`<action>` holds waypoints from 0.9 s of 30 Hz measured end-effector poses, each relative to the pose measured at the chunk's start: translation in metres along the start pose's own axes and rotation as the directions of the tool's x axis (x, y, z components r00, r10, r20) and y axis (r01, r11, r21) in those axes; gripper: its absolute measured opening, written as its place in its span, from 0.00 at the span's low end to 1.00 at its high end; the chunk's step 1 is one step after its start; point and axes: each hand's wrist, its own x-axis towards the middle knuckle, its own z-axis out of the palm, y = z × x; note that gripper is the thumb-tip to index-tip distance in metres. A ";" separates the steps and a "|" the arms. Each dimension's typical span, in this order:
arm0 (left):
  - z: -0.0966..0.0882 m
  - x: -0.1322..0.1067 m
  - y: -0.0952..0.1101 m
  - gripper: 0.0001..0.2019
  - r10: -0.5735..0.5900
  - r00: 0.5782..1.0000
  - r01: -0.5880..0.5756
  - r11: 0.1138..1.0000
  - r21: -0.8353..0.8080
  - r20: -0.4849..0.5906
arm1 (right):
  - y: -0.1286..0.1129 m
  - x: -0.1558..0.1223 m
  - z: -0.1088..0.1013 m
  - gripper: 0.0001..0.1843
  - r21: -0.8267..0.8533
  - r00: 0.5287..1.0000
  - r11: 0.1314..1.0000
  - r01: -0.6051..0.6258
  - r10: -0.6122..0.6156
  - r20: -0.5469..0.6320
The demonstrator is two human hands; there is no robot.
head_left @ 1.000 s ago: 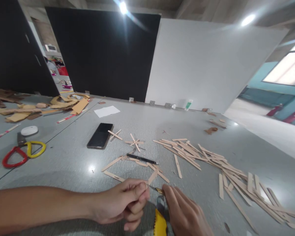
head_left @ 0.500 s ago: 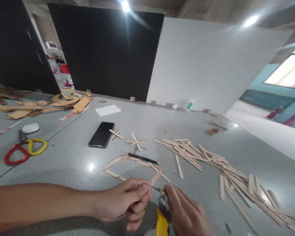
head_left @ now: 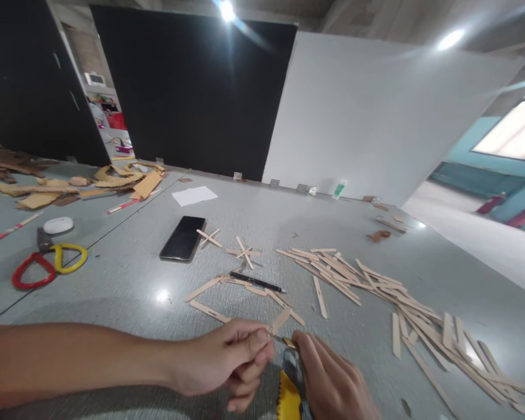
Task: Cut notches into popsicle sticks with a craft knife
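**Wooden stick [head_left: 282, 320] pinched by the left hand [head_left: 240, 363], thin blade [head_left: 279, 338] held close by the right hand [head_left: 330, 376]**

In the head view, the lower end of the wooden stick is gripped between the thumb and the forefinger of the left hand, above the near part of the worktop [head_left: 126, 291]. The other fingers of this hand are curled loosely, and the stick is pointed up and to the right. The right hand is closed, with its back turned up; by its fingertips the thin blade is held, directed at the left thumb. Whether the stick is touched by the blade cannot be told. Just beside the right hand, a yellow tool [head_left: 289, 398] with a toothed edge is seen, cut off by the lower border; it cannot be told if it is also held.

Beyond the hands, a black pen [head_left: 258, 282] is laid among several loose sticks [head_left: 202, 289]. Farther away, two groups of crossed sticks [head_left: 244, 252] are placed, one of them near a dark phone [head_left: 182, 238]. On the right, a long heap of sticks [head_left: 332, 268] is spread over the worktop. On the left, scissors [head_left: 58, 256] with one red and one yellow handle are found, beside a white oval object [head_left: 58, 226]. Behind them, cardboard scraps [head_left: 146, 185] are piled.
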 end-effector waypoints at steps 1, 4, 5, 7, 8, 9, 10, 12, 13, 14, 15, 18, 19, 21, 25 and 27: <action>0.000 0.000 -0.001 0.28 -0.003 1.000 0.003 1.000 0.009 0.003 | -0.001 -0.001 0.000 0.17 0.006 1.000 1.000 0.014 -0.014 0.001; 0.002 -0.001 -0.002 0.29 -0.020 1.000 0.020 0.999 0.034 0.022 | -0.002 -0.001 -0.001 0.15 0.024 0.998 0.997 0.067 -0.067 -0.002; 0.003 -0.001 -0.002 0.29 -0.024 0.999 0.024 0.999 0.034 0.025 | -0.002 0.000 -0.002 0.15 0.026 0.998 0.997 0.069 -0.069 0.000; 0.003 -0.001 0.000 0.28 -0.025 1.000 0.025 0.999 0.020 0.013 | -0.002 0.001 -0.002 0.15 0.018 0.999 0.999 0.039 -0.039 0.006; 0.003 -0.001 0.001 0.27 -0.023 1.000 0.023 1.000 0.010 0.003 | -0.001 0.001 -0.001 0.16 0.012 1.000 1.000 0.018 -0.018 0.010; 0.003 -0.001 0.002 0.27 -0.022 1.000 0.022 1.000 0.001 -0.003 | 0.000 0.002 -0.001 0.16 0.005 1.000 1.000 0.001 -0.001 0.012; 0.003 -0.001 0.004 0.26 -0.021 1.000 0.021 1.000 -0.005 -0.006 | 0.001 0.002 0.000 0.17 0.001 1.000 1.000 -0.009 0.009 0.014; 0.002 -0.001 0.005 0.27 -0.019 1.000 0.019 1.000 -0.013 -0.002 | 0.002 0.002 0.000 0.18 -0.005 1.000 1.000 -0.011 0.011 0.016; 0.002 -0.002 0.005 0.27 -0.017 1.000 0.017 1.000 -0.016 -0.001 | 0.002 0.002 0.001 0.18 -0.008 1.000 1.000 -0.011 0.011 0.018; 0.001 -0.002 0.005 0.27 -0.014 1.000 0.014 1.000 -0.019 -0.002 | 0.002 0.002 0.000 0.19 -0.013 1.000 1.000 -0.011 0.011 0.021; 0.001 -0.002 0.004 0.27 -0.011 1.000 0.011 1.000 -0.019 -0.005 | 0.001 0.001 0.000 0.19 -0.019 1.000 1.000 -0.010 0.011 0.025; 0.000 -0.001 0.001 0.27 0.003 1.000 -0.003 1.000 -0.001 -0.004 | 0.000 -0.002 0.000 0.18 -0.047 0.999 0.999 -0.002 0.004 0.035; 0.000 -0.001 0.001 0.28 0.003 1.000 -0.003 1.000 0.013 0.006 | 0.000 -0.003 0.000 0.19 -0.059 1.000 0.998 0.008 -0.006 0.028; -0.001 -0.002 0.000 0.28 -0.007 0.999 0.006 0.999 0.049 0.032 | 0.001 -0.004 0.000 0.20 -0.079 1.000 0.996 0.031 -0.031 0.004; -0.001 -0.002 0.000 0.30 -0.032 0.997 0.024 0.993 0.118 0.064 | 0.003 -0.003 0.000 0.19 -0.070 0.999 0.996 0.048 -0.049 -0.016; -0.001 -0.002 0.000 0.30 -0.031 0.997 0.022 0.991 0.134 0.067 | 0.002 -0.001 0.000 0.18 -0.054 0.999 0.998 0.043 -0.043 -0.010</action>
